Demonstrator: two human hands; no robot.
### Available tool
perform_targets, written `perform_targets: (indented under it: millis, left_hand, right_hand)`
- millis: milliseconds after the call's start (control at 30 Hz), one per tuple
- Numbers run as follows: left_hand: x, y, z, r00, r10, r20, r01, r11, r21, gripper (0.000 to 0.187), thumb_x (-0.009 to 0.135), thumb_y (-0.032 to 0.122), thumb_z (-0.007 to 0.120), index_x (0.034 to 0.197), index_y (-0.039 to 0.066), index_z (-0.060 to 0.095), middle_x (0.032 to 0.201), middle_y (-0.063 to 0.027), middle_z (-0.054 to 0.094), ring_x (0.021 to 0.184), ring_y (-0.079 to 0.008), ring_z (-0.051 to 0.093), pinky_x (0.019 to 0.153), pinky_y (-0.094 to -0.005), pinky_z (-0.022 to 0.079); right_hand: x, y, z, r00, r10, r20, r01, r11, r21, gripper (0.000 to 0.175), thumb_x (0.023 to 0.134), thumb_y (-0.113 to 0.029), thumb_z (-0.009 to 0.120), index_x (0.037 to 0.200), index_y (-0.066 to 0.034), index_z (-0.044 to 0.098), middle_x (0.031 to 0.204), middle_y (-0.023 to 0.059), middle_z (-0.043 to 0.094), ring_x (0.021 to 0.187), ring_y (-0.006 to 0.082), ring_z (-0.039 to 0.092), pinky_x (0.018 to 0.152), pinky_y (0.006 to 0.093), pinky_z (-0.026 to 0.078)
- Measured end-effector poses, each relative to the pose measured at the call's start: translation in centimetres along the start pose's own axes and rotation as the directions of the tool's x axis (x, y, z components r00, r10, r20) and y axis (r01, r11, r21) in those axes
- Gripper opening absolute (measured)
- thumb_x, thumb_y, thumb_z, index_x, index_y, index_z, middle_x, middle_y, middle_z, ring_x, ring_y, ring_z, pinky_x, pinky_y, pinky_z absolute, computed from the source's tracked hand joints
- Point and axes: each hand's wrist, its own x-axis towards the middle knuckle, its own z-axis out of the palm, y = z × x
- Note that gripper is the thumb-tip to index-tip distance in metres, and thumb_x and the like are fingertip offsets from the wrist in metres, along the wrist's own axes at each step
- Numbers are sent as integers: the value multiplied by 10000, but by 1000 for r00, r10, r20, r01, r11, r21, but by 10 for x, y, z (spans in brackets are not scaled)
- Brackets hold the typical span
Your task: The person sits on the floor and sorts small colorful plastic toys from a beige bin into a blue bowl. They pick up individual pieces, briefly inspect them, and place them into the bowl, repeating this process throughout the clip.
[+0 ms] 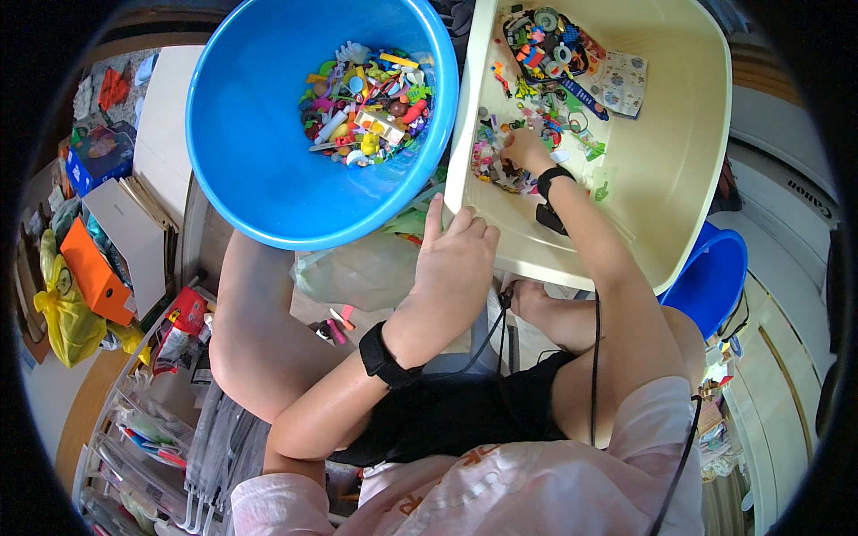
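A round blue plastic basin (241, 134) holds a heap of small mixed toys (375, 107). To its right stands a cream plastic tub (670, 181) with more small toys and scraps, a small dark tray of pieces (546, 47), a patterned paper card (623, 84) and a dark blue strip (583, 97). My right hand (529, 151) reaches into the tub, its fingertips down among the small pieces; whether they grip one cannot be told. My left hand (456, 261) rests by the tub's near left corner, index finger extended, holding nothing.
Under the basin's near edge lies a translucent plastic bag (362, 271). A deeper blue bucket (714, 281) stands right of the tub. At left are an orange box (97, 271), a yellow bag (67, 315) and clear hangers (221, 455). A black cord (596, 362) hangs near my right arm.
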Motion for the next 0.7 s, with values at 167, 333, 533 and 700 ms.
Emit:
perform_targets:
  millis: [167,333,533,700]
  left_hand:
    - [-1,0,-2,1000,13,-8,-13,1000,2,276,813,86,641,1088,71,622,1098,-58,623,1237,-216,487,1138,-538,228]
    - [-1,1,-3,999,22,-24,-21,999,41,270,810,88,639,1078,68,624,1083,-61,624,1226,-212,493,1127,-539,246]
    - [-2,1,-5,1000,30,-8,-29,998,50,240,831,72,614,1071,74,632,1116,-66,619,1244,-218,479,1129,-548,236]
    - [-2,-5,-13,991,-62,-117,17,934,-358,174,858,51,599,1024,47,651,1010,-140,663,1030,-290,615,1020,-462,385]
  right_hand:
    - [-6,12,-30,972,6,233,-116,879,462,208,767,-124,738,829,-24,566,707,96,675,642,167,695,510,297,542]
    - [-19,4,-61,925,-63,375,-188,781,596,409,824,0,667,1191,25,488,895,136,681,758,211,709,643,293,575]
    - [-42,-22,-83,799,-180,573,-174,843,508,537,888,8,583,1384,-25,378,928,106,593,841,207,702,746,286,581]
    - [-72,-53,-110,775,-194,601,-128,884,450,376,949,-75,504,1317,-47,438,946,118,605,811,204,708,744,282,573]
